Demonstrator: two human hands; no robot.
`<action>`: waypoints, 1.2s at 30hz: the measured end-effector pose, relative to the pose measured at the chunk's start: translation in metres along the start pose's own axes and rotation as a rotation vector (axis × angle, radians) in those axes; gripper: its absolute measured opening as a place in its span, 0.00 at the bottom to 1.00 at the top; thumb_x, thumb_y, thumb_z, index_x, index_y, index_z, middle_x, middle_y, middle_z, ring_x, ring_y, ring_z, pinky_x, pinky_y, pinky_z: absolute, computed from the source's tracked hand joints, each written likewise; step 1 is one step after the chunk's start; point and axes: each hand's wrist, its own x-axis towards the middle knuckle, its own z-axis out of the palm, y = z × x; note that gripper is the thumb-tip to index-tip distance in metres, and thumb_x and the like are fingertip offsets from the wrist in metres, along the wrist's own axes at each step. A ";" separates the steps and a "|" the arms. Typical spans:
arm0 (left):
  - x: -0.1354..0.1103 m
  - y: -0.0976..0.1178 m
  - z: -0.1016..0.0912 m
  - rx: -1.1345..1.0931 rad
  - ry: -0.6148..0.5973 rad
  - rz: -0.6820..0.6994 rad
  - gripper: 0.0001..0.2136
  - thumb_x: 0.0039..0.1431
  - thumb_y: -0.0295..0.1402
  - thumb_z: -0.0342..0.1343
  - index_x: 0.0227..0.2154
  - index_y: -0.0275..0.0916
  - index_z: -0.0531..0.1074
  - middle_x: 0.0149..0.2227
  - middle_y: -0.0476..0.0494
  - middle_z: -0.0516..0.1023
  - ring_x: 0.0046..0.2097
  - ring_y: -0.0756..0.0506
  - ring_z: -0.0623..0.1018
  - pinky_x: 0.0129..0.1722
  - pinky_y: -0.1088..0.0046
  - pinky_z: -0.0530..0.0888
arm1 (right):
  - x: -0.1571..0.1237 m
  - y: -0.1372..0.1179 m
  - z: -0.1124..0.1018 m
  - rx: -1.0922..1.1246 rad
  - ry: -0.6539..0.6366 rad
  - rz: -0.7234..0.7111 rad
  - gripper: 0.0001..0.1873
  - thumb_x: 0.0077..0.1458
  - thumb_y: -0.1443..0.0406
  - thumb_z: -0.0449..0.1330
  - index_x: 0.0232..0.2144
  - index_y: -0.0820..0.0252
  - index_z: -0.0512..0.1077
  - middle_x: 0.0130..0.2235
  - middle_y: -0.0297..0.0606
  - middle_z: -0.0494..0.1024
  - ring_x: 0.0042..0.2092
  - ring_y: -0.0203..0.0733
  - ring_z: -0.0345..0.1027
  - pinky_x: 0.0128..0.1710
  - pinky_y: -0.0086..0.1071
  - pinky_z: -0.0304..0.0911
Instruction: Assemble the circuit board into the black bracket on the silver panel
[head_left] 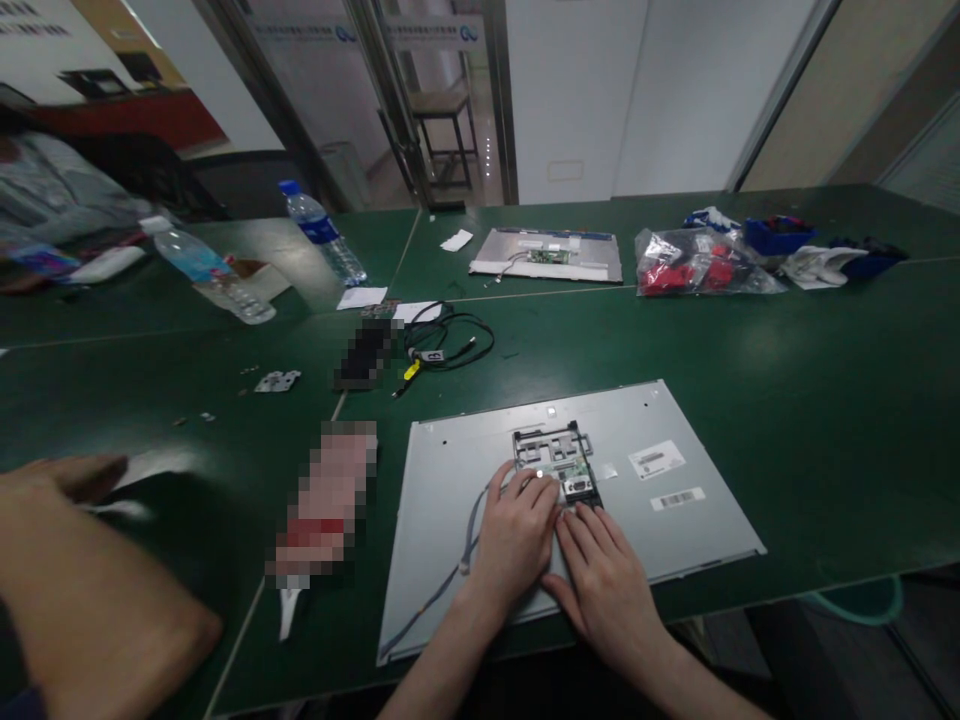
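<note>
A flat grey metal display panel lies back side up on the green table before me. Near its middle sits a black bracket with a small green circuit board and a silver connector. My left hand has its fingers bent over the board's left part, hiding some of it. Close beside it, my right hand rests with fingers stretched towards the board's near edge. The tips of both hands touch the board area. A grey cable runs from under my left hand to the panel's near left corner.
Another person's arm reaches in at left. Past the panel lie black cables, a second panel, a plastic bag with red parts and blue bins. Two bottles lean at the back left. Two blurred-out items lie left.
</note>
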 end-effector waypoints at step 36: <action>0.000 0.003 -0.003 -0.020 -0.008 -0.010 0.11 0.64 0.27 0.52 0.47 0.39 0.73 0.45 0.43 0.79 0.51 0.41 0.74 0.63 0.52 0.59 | -0.007 -0.002 -0.012 -0.009 0.014 -0.005 0.25 0.67 0.54 0.50 0.50 0.70 0.73 0.49 0.49 0.78 0.56 0.54 0.66 0.63 0.45 0.53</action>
